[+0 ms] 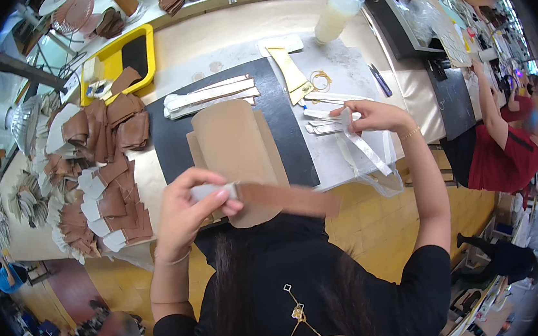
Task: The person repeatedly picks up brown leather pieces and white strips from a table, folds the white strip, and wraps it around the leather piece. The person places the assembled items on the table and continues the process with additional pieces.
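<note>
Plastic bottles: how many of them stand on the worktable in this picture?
1. A pale plastic bottle with a crinkled clear top stands at the far edge of the worktable, right of the yellow tray. Others may be hidden in the clutter at the sides.

A long pale workbench (217,33) runs across the scene, its near front yellow (378,222). A dark mat (284,127) lies on it, with a yellow tray (149,50) to the far left. At right, another person in red (498,159) sits at a neighbouring bench under bright light.
</note>
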Demonstrator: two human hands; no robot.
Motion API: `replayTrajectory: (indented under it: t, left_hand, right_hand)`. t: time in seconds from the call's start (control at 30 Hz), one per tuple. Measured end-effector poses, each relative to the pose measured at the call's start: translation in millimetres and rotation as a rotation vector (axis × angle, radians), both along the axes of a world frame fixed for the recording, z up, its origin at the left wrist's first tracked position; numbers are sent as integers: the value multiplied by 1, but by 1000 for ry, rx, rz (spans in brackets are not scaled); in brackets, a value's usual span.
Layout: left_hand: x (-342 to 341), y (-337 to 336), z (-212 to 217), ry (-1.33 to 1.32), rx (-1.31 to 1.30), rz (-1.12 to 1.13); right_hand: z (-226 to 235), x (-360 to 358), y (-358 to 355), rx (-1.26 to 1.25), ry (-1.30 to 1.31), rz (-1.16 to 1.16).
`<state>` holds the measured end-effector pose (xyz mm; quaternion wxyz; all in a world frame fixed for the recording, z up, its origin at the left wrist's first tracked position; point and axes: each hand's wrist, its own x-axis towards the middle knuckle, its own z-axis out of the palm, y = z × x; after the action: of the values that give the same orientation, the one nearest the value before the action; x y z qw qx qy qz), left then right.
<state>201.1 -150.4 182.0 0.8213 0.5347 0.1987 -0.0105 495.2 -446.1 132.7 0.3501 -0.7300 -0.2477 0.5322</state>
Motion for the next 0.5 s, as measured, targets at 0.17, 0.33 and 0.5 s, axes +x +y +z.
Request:
replayTrajectory:
  t: [0.17, 0.33, 0.5]
  left_hand:
    - [-7, 5, -25, 128, -105, 4]
    - [-20, 12, -33, 159, -207, 1]
    - [-29, 15, -35, 173, -250, 63]
  right_hand:
    - [-1, -36, 3, 411, 139, -297]
    - [21, -69, 38, 554, 219, -299]
    - [56, -98, 88, 319, 195, -186]
